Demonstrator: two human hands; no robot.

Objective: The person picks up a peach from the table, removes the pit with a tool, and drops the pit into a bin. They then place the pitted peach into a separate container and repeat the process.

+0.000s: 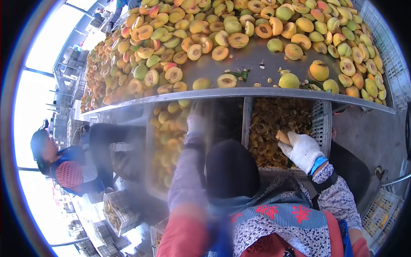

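Note:
My right hand [303, 150], in a white knit glove, reaches over a crate [247, 124] filled with brown-orange peelings or scraps [278, 118]. Its thumb and fingers are closed on a small orange-brown piece [282, 137]; I cannot tell what it is. My left hand [196, 123], also in a pale glove, is smeared and partly hazy near the table's front edge. It hangs beside a crate of yellow peaches [168, 128], its fingers blurred. Above both hands, the metal table [257, 55] is heaped with peaches, many of them halved [238, 40] with pits or hollows showing.
The table's raised metal rim [239, 92] runs across in front of me, above the crates. At left, a co-worker [64, 167] in a dark cap sits near another crate [122, 212]. More plastic crates [382, 214] stand at lower right. My knees flank the scrap crate.

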